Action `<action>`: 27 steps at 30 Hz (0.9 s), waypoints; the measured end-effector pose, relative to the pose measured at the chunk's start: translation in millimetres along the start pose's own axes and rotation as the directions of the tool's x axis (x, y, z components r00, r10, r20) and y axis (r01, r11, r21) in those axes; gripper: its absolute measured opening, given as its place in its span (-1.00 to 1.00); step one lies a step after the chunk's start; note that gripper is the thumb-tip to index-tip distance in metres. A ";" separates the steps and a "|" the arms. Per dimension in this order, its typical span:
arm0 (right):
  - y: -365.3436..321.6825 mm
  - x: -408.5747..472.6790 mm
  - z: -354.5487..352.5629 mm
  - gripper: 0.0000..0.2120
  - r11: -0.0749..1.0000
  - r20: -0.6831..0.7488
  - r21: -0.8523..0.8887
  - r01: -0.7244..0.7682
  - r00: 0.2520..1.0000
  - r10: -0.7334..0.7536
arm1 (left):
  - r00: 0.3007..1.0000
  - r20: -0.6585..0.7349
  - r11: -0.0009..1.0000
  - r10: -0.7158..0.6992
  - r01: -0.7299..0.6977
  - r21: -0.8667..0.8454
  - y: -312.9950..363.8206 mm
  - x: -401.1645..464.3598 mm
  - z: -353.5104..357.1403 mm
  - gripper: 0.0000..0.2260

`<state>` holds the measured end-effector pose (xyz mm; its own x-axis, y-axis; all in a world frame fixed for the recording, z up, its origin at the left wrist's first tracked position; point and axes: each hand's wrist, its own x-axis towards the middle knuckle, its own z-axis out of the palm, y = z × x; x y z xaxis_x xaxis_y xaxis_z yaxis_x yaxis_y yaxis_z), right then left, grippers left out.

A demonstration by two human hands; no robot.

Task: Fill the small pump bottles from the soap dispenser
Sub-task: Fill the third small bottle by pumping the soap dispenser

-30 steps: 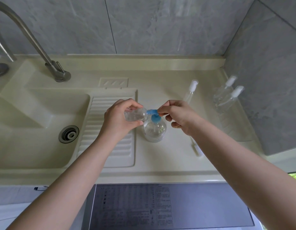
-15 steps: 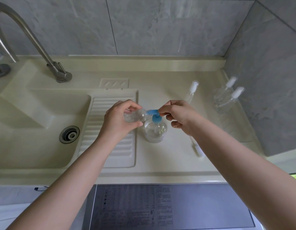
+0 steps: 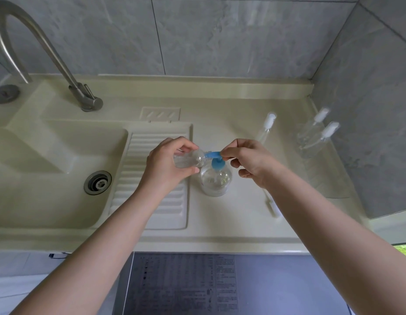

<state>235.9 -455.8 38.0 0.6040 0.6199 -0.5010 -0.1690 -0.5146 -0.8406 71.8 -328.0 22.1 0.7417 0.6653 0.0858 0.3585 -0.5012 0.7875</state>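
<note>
Looking down over our own two forearms, we see a cream counter (image 3: pixel 243 219) with a sink basin (image 3: pixel 49 169) on the left. Our left hand (image 3: pixel 167 164) has its fingers and thumb curled round a small clear bottle (image 3: pixel 188 158), held on its side. The bottle's long axis runs left to right, and its open mouth faces right.

That mouth meets the tip of the blue spout (image 3: pixel 211 154) of the soap dispenser (image 3: pixel 216 178), which stands upright on the counter just beside the left hand and slightly nearer to us. The spout points left, in line with the bottle, so mouth and spout lie end to end. We cannot tell whether the tip sits inside the neck or only touches it.

Our right hand (image 3: pixel 247 162) comes in from the other side. Its thumb and forefinger pinch the right end of the blue pump head, and the other fingers are loosely curled below.

We judge that the next press depends on keeping bottle and spout on this one line, with the right hand working the pump.

Farther right stand three capped small pump bottles (image 3: pixel 311 137), well apart from the hands. A loose white pump stem (image 3: pixel 271 204) lies near the right forearm.
</note>
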 end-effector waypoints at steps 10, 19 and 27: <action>-2.8 0.3 -1.3 -0.90 0.999 0.022 0.032 -0.006 1.000 0.005 | 1.000 -0.012 1.000 0.015 -0.015 0.012 0.0 0.2 -0.9 -0.60; -1.1 1.0 0.7 -0.89 0.998 0.001 0.067 0.023 1.000 -0.023 | 1.000 0.000 1.000 0.008 -0.008 0.006 -1.1 0.7 0.5 -0.60; 5.0 0.7 4.4 -0.82 0.997 -0.021 0.068 0.040 0.999 -0.039 | 1.000 0.004 1.000 0.023 -0.023 0.006 -4.3 2.2 0.9 -0.59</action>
<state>232.0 -455.3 32.6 0.6261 0.6269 -0.4636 -0.1974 -0.4478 -0.8721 72.3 -324.9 18.4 0.7522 0.6511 0.1012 0.3448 -0.5198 0.7816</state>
